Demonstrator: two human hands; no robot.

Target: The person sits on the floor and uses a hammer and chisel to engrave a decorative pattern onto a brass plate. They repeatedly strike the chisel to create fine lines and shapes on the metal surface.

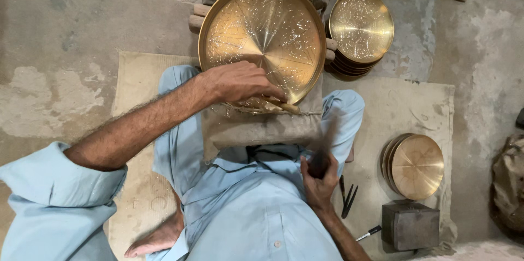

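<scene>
Stacked brass plates (361, 29) upper right; second stack (416, 166), metal block (410, 226) on mat (398, 108).

This is a metalworker's floor workshop. Stacks of engraved brass plates (361, 27) and plain brass discs (416, 166) stand on a worn mat (398, 108) over rough concrete floor (65, 32), with small punches (347, 198) and a steel block (410, 226) nearby.

Large round brass plate (262, 37) with fine engraved lines radiating from its centre, tilted up on a grey cushion, thin chisel-like tool (284, 106) at its lower rim, dark hammer (323, 149), blurred, probably mid-swing
</scene>
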